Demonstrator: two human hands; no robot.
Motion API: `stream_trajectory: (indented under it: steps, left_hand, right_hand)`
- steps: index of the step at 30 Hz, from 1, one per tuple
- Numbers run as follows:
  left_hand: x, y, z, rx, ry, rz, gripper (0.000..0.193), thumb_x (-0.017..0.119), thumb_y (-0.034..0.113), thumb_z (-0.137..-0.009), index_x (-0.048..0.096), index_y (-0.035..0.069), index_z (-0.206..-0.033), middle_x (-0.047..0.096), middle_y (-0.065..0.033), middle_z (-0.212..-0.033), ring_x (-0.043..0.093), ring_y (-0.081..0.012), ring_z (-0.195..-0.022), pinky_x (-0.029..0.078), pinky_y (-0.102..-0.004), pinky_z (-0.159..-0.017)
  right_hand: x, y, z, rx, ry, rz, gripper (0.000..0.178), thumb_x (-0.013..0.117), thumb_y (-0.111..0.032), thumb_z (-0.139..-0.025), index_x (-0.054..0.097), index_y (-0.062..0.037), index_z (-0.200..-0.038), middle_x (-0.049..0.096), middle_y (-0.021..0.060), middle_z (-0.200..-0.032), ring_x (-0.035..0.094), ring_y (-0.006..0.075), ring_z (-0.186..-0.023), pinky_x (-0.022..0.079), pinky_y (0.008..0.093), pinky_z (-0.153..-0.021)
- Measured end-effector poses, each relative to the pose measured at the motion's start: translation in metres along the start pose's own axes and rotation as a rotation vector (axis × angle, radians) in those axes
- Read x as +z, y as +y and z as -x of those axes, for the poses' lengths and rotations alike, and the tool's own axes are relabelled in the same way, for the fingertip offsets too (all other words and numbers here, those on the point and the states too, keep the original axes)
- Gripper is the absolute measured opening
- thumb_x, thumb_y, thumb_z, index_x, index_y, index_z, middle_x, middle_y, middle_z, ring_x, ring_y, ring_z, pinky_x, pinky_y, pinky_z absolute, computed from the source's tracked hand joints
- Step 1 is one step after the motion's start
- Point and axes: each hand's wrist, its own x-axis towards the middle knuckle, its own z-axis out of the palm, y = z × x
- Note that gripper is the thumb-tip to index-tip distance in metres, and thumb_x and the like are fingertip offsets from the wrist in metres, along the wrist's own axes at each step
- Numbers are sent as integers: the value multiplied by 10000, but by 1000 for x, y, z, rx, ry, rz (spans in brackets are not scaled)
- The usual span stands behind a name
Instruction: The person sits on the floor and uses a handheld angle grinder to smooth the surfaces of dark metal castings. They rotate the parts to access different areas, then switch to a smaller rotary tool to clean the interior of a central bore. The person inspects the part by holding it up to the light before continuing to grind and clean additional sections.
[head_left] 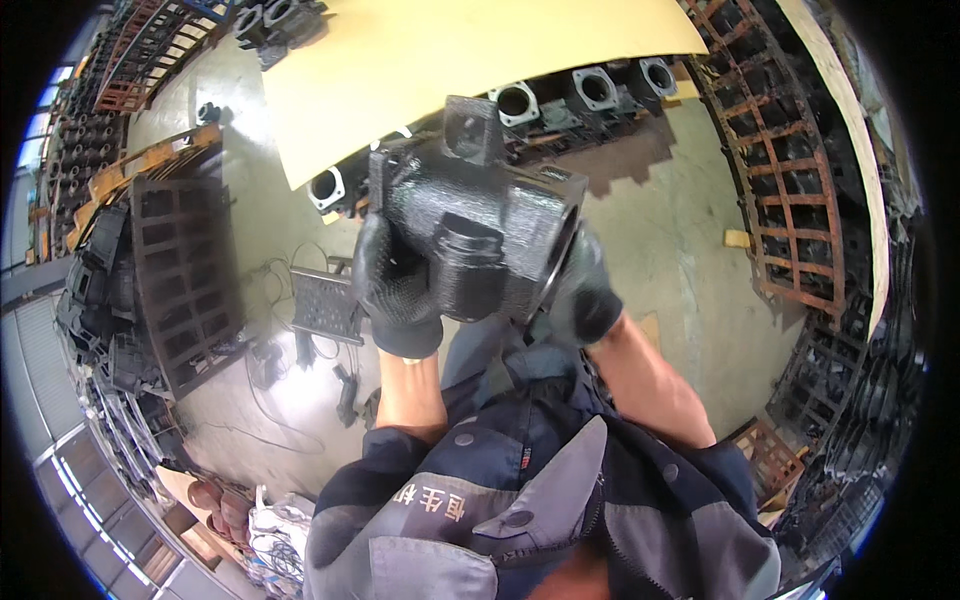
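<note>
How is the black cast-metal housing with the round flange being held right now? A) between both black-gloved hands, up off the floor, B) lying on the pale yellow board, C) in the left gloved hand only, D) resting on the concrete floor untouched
A: the black cast-metal housing sits between the left gloved hand and the right gloved hand, raised above the concrete floor.

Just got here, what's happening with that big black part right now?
A person in black gloves holds a heavy black metal casting up in front of them with both hands. The left hand grips its near side, and the right hand supports the end with the round opening. Behind it, more castings sit in a row on the floor, partly covered by a pale board. Rusty metal grates lie and lean around the concrete floor.
</note>
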Motion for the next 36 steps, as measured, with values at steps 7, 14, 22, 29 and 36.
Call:
stream_trajectory:
  steps: [7, 14, 22, 29, 36]
  left_hand:
    - [-49, 57, -20, 8, -101, -18, 373, 469, 278, -1045, 595, 9, -1270, 651, -133, -1214, 630, -232, -1093, 524, -396, -959]
    - [-90, 107, -11, 227, 35, -701, 387, 616, 153, -967, 574, -68, -1281, 670, -145, -1184, 644, -221, -1089, 524, -347, -966]
    - [-130, 87, 21, 165, 591, 68, 305, 546, 174, -1017, 634, -26, -1230, 661, -108, -1223, 627, -184, -1120, 497, -313, -993]
    - [-142, 54, 69, 391, 750, 225, 309, 503, 130, -1023, 610, -12, -1276, 651, -123, -1248, 625, -202, -1135, 500, -340, -1012]
    - [-139, 51, 94, 510, 1041, 226, 258, 596, 148, -976, 653, -24, -1160, 693, -75, -1089, 666, -150, -990, 548, -280, -897]
  right_hand:
    - [60, 10, -41, -46, -116, -25, 334, 426, -189, -1083, 501, -20, -1361, 635, 57, -1212, 610, 139, -1113, 525, 327, -981]
    - [107, 19, -74, -116, -340, 424, 413, 552, -127, -1009, 477, -10, -1397, 623, 90, -1237, 614, 159, -1106, 530, 330, -957]
    - [122, 68, -102, -94, -658, 546, 458, 655, -148, -951, 517, -10, -1366, 626, 74, -1199, 612, 168, -1077, 501, 326, -961]
    - [150, 77, -114, 409, -730, 543, 401, 442, -102, -1060, 468, -1, -1448, 578, 132, -1380, 545, 187, -1275, 438, 329, -1098]
    - [158, 115, -112, 611, -739, 354, 390, 415, -221, -1081, 578, 30, -1330, 648, 103, -1255, 627, 156, -1121, 504, 316, -1005]
